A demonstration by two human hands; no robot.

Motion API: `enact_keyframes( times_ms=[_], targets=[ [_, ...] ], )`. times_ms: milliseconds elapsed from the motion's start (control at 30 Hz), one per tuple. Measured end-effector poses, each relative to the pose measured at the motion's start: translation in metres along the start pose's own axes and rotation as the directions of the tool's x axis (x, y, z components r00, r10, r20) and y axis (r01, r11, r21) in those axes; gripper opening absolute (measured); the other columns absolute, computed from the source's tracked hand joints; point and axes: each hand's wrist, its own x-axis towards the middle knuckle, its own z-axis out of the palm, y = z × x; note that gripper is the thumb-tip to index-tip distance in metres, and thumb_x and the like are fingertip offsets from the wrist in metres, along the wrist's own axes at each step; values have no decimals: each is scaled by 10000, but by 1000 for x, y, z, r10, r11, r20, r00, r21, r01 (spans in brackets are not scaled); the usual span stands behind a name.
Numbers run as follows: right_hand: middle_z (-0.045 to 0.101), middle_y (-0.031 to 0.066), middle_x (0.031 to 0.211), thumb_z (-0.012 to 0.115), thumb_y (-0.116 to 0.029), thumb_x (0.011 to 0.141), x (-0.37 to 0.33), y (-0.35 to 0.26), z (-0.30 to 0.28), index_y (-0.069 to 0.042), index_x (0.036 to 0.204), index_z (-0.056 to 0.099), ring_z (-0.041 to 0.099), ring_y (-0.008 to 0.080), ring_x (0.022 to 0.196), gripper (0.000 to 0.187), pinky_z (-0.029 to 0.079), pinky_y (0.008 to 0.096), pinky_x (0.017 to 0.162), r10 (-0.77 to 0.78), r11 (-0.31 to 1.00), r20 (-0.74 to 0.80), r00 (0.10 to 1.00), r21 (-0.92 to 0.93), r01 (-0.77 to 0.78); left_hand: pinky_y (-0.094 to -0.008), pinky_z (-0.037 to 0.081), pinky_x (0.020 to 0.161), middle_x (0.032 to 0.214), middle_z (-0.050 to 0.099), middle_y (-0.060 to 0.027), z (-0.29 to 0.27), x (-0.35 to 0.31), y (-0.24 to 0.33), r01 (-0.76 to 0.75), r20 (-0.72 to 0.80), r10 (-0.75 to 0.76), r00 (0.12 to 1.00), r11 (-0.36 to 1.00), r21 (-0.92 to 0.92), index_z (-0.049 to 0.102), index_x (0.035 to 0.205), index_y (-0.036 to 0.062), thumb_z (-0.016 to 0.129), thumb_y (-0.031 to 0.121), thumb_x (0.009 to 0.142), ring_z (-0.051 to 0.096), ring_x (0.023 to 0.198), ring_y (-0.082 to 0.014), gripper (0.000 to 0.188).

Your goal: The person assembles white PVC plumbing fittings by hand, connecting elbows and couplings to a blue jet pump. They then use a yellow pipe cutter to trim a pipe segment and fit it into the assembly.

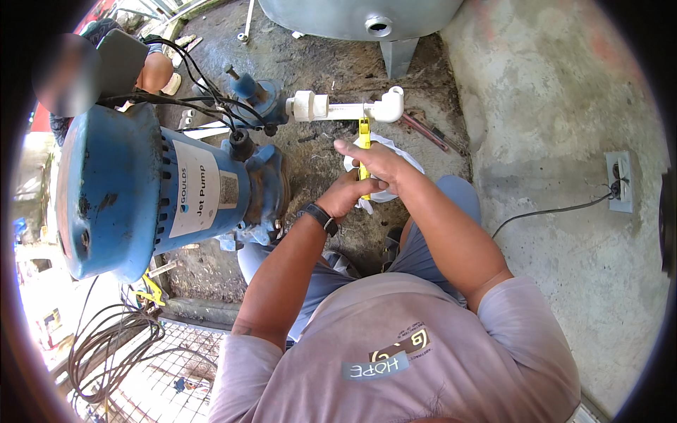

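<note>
Both hands are closed on a narrow yellow tool (364, 135) held below a white plastic pipe (347, 111). Its exact kind is not clear from above. My right hand (381, 163) wraps round its middle, and my left hand (343, 195), with a dark watch on the wrist, grips just below. The tool's far end meets the pipe's near side, where a thin dark line crosses the pipe. A white elbow (389, 106) caps the pipe's right end. At its left end a thick white union fitting (309, 106) joins the blue pump (204, 187).
A grey metal tank (352, 17) stands ahead on legs. Red-handled pliers or a wrench (427, 132) lie by the concrete wall (557, 141). Something white, like a plastic bag (405, 158), sits behind my hands. Coiled black cable (106, 352) lies lower left. Another person (156, 70) is beyond the pump.
</note>
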Motion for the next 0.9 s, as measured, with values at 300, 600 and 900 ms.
enact_keyframes(
  times_ms=[300,600,900],
  targets=[
    [654,198,799,674,-211,691,21,18,-1,129,869,639,639,240,665,385,503,356,583,-108,982,-68,992,-160,96,-322,384,950,1153,601,-83,-2,0,-2,-1,-39,2,999,999,44,534,1216,-14,666,327,760,543,1084,-183,584],
    [644,201,786,651,-182,669,17,13,1,140,856,622,638,246,648,373,499,361,549,-132,982,-88,987,-146,118,-316,412,943,1144,606,-106,4,-4,6,-24,-105,25,994,1000,14,515,1218,-44,688,303,741,565,1072,-192,615],
    [663,231,828,658,-216,655,19,14,-3,138,881,629,668,279,717,422,519,366,602,-157,967,-127,979,-222,127,-314,406,920,1134,597,-74,4,3,-1,-55,-84,57,995,998,23,525,1212,0,675,305,744,545,1071,-168,579]
  ],
)
